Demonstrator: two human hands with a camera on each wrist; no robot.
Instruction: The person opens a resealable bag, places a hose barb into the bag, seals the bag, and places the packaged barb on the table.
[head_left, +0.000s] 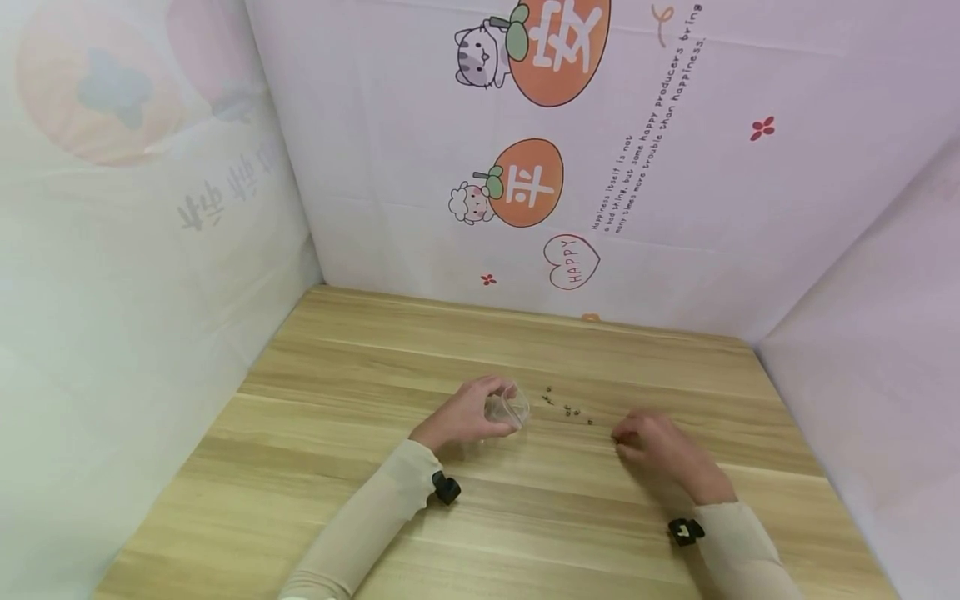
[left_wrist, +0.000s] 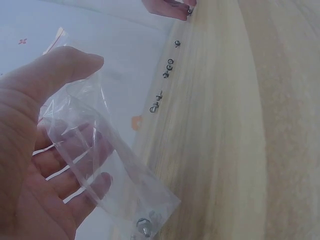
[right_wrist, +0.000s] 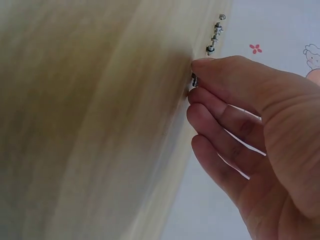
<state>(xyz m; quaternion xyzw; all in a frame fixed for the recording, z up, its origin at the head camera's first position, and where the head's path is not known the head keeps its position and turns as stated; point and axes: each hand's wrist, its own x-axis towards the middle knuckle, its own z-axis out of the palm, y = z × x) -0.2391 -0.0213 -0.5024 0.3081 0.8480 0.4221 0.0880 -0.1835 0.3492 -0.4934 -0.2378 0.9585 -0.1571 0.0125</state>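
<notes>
My left hand (head_left: 468,412) holds a clear plastic bag (left_wrist: 117,165), its thumb on one side and fingers on the other. A few silvery metal parts (left_wrist: 144,227) lie in the bottom corner of the bag. Over to the right, my right hand (head_left: 663,450) is down at the tabletop. Between its thumb and index finger it pinches a small metal screw (right_wrist: 194,80), mostly covered by the fingertips. Several more small screws (head_left: 567,411) lie in a loose row on the wood between the two hands.
The wood-grain table (head_left: 525,517) is bounded by a printed white cloth (head_left: 405,167) at the back and plain-looking cloth on the right (head_left: 885,333). Another cloth wall (head_left: 135,275) rises on the left. Black camera mounts (head_left: 446,487) sit on both wrists.
</notes>
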